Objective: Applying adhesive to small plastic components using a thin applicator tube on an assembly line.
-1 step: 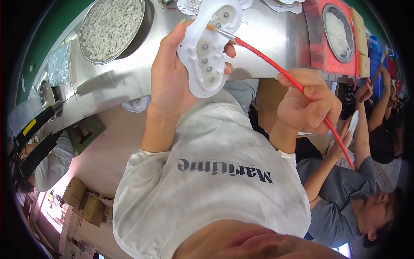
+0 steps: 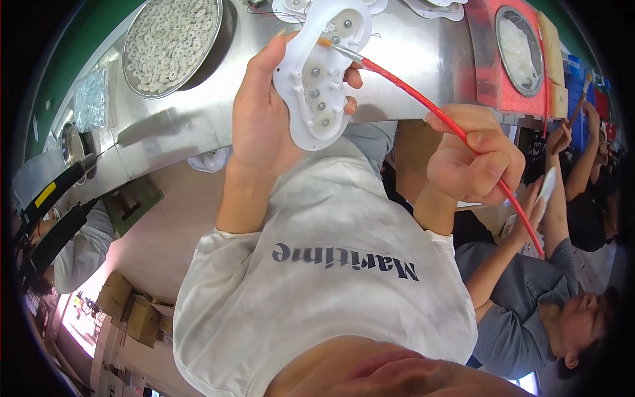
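My left hand [image 2: 261,116] is closed round a white plastic housing [image 2: 311,135], its thumb along the left edge and fingertips showing at the right edge. Inside the housing's recess sit several pale gears [image 2: 315,71] with metal pins at their centres. My right hand [image 2: 475,155] grips the red handle of a slim paintbrush [image 2: 413,94]. The brush's tan bristles lie against the upper part of the recess, close to a gear. What the bristles touch exactly is too small to tell.
A round metal tray [image 2: 173,46] of small white gears stands on the steel table [image 2: 178,122] at left. Further right, an oval dish [image 2: 519,49] of whitish grease-like stuff rests on a red block [image 2: 486,56]. A co-worker [image 2: 522,298] at right holds a brush and a white part.
Both my hands stay nearly still, the housing and brush shifting only very slightly. The co-worker's brush has moved a little.
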`<state>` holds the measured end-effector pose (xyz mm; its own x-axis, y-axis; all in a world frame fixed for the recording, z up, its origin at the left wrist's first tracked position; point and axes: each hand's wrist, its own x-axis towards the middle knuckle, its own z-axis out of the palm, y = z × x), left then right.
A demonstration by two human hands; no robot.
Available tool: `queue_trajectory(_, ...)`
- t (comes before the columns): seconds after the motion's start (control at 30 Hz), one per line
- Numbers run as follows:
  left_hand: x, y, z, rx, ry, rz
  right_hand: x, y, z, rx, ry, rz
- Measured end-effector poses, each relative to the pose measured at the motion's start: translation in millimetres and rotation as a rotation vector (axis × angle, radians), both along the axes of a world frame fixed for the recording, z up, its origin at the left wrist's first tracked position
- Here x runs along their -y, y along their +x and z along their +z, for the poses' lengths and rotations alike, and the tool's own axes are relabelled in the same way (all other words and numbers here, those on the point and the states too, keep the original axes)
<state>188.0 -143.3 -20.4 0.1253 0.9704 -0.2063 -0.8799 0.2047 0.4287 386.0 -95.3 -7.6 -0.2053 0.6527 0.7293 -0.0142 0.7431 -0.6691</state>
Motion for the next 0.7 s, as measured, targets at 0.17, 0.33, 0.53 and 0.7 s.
queue_trajectory(0.17, -3.9, 4.8, 4.9, -0.048, -0.023, 0.019, -2.9, 4.7, -0.4, -0.063, 0.009, -0.038)
queue_trajectory(0.33, -3.3, 1.4, 2.7, -0.011, 0.003, 0.027, -2.5, -4.2, -5.8, -0.172, 0.054, -0.002)
queue_trajectory(0.53, -2.2, 0.0, 5.1, -0.023, 0.011, 0.005, -7.5, -1.7, -3.6, -0.117, 0.094, -0.073)
queue_trajectory(0.7, 0.4, 1.2, 3.9, -0.046, 0.002, 0.031, -9.9, -5.1, -7.4, -0.163, 0.117, -0.053)
